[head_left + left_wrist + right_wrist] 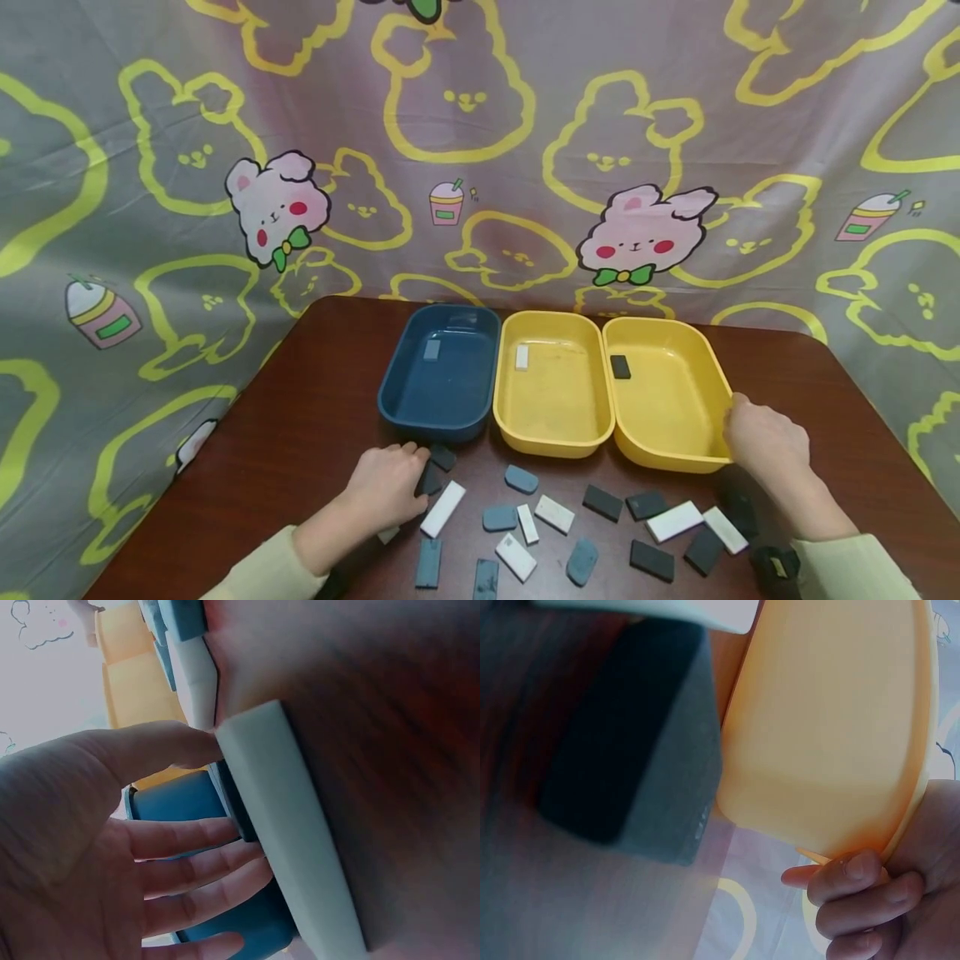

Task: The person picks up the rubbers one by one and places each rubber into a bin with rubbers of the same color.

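My left hand (386,482) reaches low over the table in front of the blue bin (438,429), its fingers extended. Its thumb and fingers are spread on either side of a dark block (430,480). Another dark block (442,457) lies just past the fingertips, and a long white block (443,508) lies to their right. In the left wrist view a pale block (292,832) fills the foreground beside the fingertips. My right hand (768,437) grips the outer edge of the right yellow bin (671,461), fingers curled at its wall; the thumb is hidden in the right wrist view.
A middle yellow bin (555,448) stands between the other two. Each bin contains one small block. Several grey-blue, white and black blocks lie scattered over the front of the brown table (300,417). A patterned cloth (480,167) hangs behind.
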Tool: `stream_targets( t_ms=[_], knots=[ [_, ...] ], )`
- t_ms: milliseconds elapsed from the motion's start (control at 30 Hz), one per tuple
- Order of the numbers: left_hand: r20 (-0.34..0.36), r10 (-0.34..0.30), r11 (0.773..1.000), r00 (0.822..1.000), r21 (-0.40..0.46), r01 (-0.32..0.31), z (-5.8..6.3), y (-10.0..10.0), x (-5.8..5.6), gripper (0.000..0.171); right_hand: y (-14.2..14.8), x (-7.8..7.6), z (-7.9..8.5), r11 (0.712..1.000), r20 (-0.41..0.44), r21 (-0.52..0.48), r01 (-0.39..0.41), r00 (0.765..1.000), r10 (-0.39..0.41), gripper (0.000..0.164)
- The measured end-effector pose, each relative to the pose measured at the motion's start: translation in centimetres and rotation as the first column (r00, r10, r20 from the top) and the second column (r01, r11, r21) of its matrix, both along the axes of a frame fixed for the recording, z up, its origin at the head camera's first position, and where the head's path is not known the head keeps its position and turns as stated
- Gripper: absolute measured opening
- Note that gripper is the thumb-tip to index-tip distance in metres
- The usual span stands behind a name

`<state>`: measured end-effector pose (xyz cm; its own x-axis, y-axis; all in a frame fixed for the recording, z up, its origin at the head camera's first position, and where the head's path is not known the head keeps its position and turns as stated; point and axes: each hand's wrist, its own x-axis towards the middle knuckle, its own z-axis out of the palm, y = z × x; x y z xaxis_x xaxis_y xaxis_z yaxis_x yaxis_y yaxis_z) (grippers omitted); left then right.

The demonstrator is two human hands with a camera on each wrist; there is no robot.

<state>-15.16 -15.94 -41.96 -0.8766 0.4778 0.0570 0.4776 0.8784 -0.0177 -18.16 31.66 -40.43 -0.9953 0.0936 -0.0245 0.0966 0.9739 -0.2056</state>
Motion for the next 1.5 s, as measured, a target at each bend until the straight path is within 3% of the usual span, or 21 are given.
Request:
stream_targets(
  t_ms=[267,533,967,1067,1200,1300,1500],
  knots=[
    [-0.015,-0.045,0.998,0.999,0.031,0.045,-0.2,-0.4,0.3,0.036,-0.1,0.1,0.2,1.000,-0.009,-0.007,-0.004,1.000,0.004,0.026],
    [0.077,0.002,1.000,0.997,0.014,-0.004,-0.1,-0.5,0.2,0.043,0.0,0.0,0.0,1.000,-0.029,0.001,-0.008,1.000,0.008,0.025],
    [0.069,0.043,0.996,0.997,0.075,-0.048,0.0,-0.9,0.3,0.041,0.1,0.3,0.1,1.000,-0.023,-0.002,-0.015,1.000,0.015,0.025],
    [0.063,0.048,0.995,0.997,0.083,-0.053,0.8,-1.1,0.1,0.041,0.1,0.4,0.1,1.000,-0.026,-0.004,-0.014,1.000,0.014,0.026],
    [0.092,0.036,0.994,0.995,0.099,-0.045,2.7,-1.2,0.1,0.040,0.1,0.5,0.0,1.000,-0.029,-0.005,-0.014,0.999,0.014,0.029],
    [0.109,-0.014,0.992,0.994,0.122,0.000,4.4,-1.0,0.2,0.038,0.1,0.4,0.0,1.000,-0.027,-0.005,-0.012,1.000,0.012,0.032],
    [0.078,-0.161,0.976,0.984,0.162,0.147,7.5,0.4,-0.2,0.039,-0.1,0.2,0.1,1.000,-0.019,-0.006,-0.007,1.000,0.007,0.031]
  ],
)
